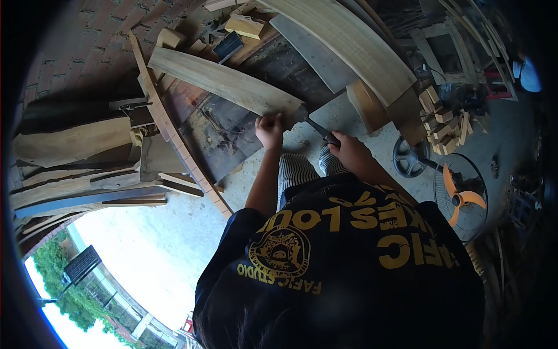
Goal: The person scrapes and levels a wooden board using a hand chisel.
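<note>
A long pale wooden board (226, 81) lies slantwise across the dark workbench top (224, 131), its near end reaching toward me. At that end my left hand (269, 131) is closed, fingers curled at the board's near edge. My right hand (350, 152) is wrapped round the dark handle of a long tool (319, 128). The tool's grey head meets the board's end corner; its exact kind cannot be made out.
A wide plank (354, 49) and a grey board (314, 52) lie beyond. A small wood block (244, 27) sits at the back. On the right are stacked wood pieces (444, 122) and an orange-bladed fan (459, 199). A long wooden strip (174, 136) runs along the left.
</note>
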`<action>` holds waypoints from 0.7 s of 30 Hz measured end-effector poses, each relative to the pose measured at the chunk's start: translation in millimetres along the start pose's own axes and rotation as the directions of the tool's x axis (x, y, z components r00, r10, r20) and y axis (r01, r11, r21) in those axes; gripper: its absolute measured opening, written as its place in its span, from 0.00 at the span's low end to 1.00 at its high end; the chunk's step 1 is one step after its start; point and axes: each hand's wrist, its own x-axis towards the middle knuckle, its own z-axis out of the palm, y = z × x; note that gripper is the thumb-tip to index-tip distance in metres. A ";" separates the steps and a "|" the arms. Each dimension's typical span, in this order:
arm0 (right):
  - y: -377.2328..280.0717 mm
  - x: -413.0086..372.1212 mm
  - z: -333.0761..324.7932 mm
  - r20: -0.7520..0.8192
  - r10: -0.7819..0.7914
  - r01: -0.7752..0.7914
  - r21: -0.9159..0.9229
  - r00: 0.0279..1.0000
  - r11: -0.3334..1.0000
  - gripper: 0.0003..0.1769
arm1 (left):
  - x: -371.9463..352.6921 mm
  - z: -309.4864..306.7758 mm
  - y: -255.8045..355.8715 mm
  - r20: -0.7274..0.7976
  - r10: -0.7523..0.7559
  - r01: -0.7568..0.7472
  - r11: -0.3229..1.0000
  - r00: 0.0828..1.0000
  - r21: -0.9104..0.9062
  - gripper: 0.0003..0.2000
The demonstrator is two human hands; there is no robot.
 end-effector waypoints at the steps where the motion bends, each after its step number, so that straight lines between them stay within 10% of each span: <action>1: -1.0 -0.6 -2.1 0.001 -0.005 0.005 0.006 1.000 1.000 0.23 | 2.0 0.8 3.7 -0.018 -0.110 0.109 0.994 0.994 -0.022 0.09; 6: 3.9 3.3 2.0 0.012 -0.017 0.017 0.026 1.000 1.000 0.21 | -1.9 16.1 -2.9 -0.103 -0.360 0.351 0.932 0.927 -0.095 0.11; 14: 7.6 3.6 7.0 -0.049 -0.050 0.053 0.044 0.998 0.998 0.19 | -8.4 8.2 -20.9 0.067 0.318 -0.322 0.945 0.946 0.058 0.07; 18: 8.0 2.5 7.0 -0.048 -0.053 0.056 0.061 0.997 0.997 0.19 | -6.6 5.6 -12.7 0.049 0.294 -0.295 0.955 0.955 0.015 0.07; 21: 5.4 0.8 4.4 -0.030 -0.030 0.032 0.058 0.999 0.998 0.19 | 5.2 1.9 -25.7 -0.160 -0.135 0.119 0.988 0.978 -0.103 0.13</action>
